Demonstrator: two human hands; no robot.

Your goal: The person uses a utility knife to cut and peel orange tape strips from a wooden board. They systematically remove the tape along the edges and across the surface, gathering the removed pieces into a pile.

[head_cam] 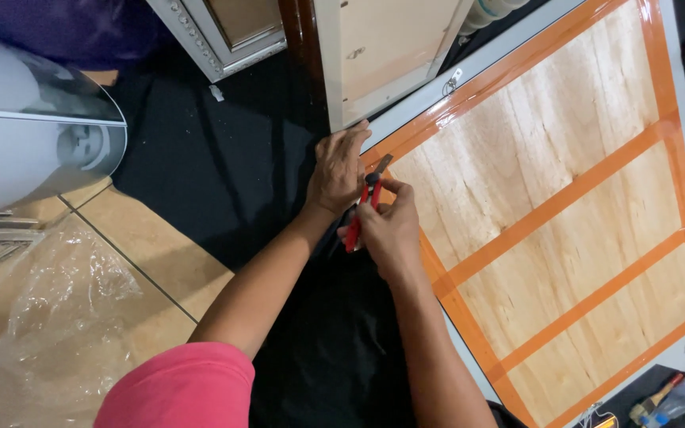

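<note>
A large picture frame (469,75) lies face down on black cloth (223,174), its plywood back (541,158) crossed and edged with orange tape. My left hand (337,168) presses flat on the frame's near corner. My right hand (386,226) grips red-handled pliers (368,202), whose dark jaws touch the taped corner just beside the left hand's fingers. A pink sleeve (176,388) covers my left upper arm.
A smaller frame back (386,47) and an ornate white frame (223,40) lie at the top. A white rounded appliance (33,131) stands at left. Clear plastic wrap (49,317) lies on the tan tiles. A brush and small tools (667,396) sit at bottom right.
</note>
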